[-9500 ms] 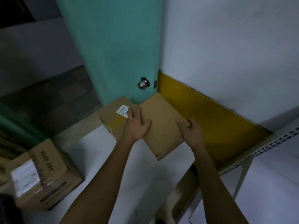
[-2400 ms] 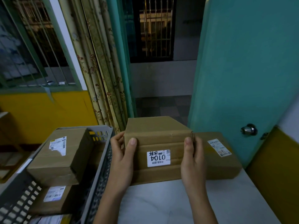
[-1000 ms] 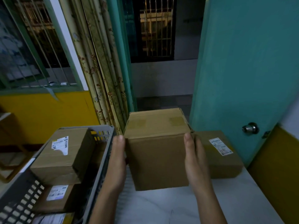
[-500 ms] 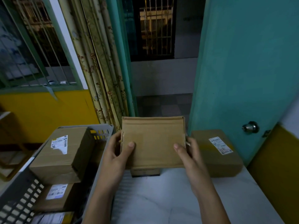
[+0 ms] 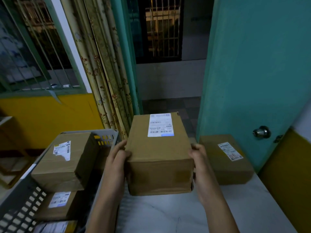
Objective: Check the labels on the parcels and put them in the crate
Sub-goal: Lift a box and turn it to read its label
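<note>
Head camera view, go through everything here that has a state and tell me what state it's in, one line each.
Brown cardboard parcel between the hands: held, white label facing up.
Left hand: gripping that parcel's left side.
Right hand: gripping its right side.
Grey plastic crate: holds several labelled parcels.
Brown cardboard parcel by the door: resting on the white table.
Teal door: open.

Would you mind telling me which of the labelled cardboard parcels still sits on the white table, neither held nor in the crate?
The brown cardboard parcel by the teal door; the others are held or lie in the grey plastic crate.
</note>
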The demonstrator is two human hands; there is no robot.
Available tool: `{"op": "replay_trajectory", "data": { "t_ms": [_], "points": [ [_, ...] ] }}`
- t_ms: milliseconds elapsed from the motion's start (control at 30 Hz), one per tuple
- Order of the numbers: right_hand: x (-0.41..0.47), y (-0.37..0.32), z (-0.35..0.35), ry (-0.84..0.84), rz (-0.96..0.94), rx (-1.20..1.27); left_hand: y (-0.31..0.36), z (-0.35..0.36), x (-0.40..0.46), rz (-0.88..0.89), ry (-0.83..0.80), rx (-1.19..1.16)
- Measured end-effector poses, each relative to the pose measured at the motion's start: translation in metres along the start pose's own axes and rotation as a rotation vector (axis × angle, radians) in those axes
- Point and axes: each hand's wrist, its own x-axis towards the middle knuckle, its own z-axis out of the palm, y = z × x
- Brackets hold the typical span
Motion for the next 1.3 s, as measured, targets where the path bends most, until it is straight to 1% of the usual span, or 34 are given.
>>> {"op": "replay_trajectory", "data": {
  "t_ms": [100, 167, 300, 400, 467, 633, 767, 833, 933, 1000, 1067, 1200, 1300],
  "points": [
    [0.000, -0.002, -0.007, -0.090, -0.009, 0.008, 0.001, -0.010, 0.006, -0.050, -0.060, -0.105],
    [-0.001, -0.001, -0.007, -0.087, -0.028, 0.011, 0.004, -0.010, 0.007, -0.050, -0.081, -0.056],
    [-0.001, 0.001, -0.003, 0.015, -0.054, -0.004, 0.003, -0.006, 0.006, 0.029, -0.054, 0.110],
    [0.001, 0.006, -0.003, 0.045, -0.100, -0.121, -0.003, -0.004, 0.002, 0.076, -0.048, 0.235],
    [0.003, 0.009, -0.004, 0.039, -0.112, -0.176, -0.003, -0.002, 0.000, 0.105, -0.015, 0.250],
    [0.003, 0.010, -0.002, 0.072, -0.105, -0.236, -0.001, 0.002, -0.003, 0.136, -0.017, 0.287],
    [0.004, 0.008, 0.001, 0.128, -0.117, -0.338, -0.002, 0.001, -0.007, 0.213, -0.032, 0.429],
    [0.006, 0.009, -0.001, 0.133, -0.119, -0.343, -0.003, -0.002, -0.006, 0.225, -0.022, 0.432],
    [0.005, 0.007, -0.002, 0.158, -0.148, -0.301, -0.005, -0.002, -0.006, 0.184, -0.030, 0.344],
    [0.002, 0.002, 0.003, 0.166, -0.169, -0.308, -0.008, 0.000, -0.005, 0.167, -0.005, 0.347],
    [-0.001, 0.001, 0.010, 0.184, -0.197, -0.351, -0.011, 0.003, -0.003, 0.175, 0.038, 0.431],
    [-0.006, 0.002, 0.018, 0.206, -0.231, -0.430, -0.015, 0.005, -0.001, 0.262, 0.099, 0.596],
    [-0.006, 0.001, 0.016, 0.173, -0.232, -0.355, -0.014, 0.001, 0.000, 0.287, 0.126, 0.584]
  ]
}}
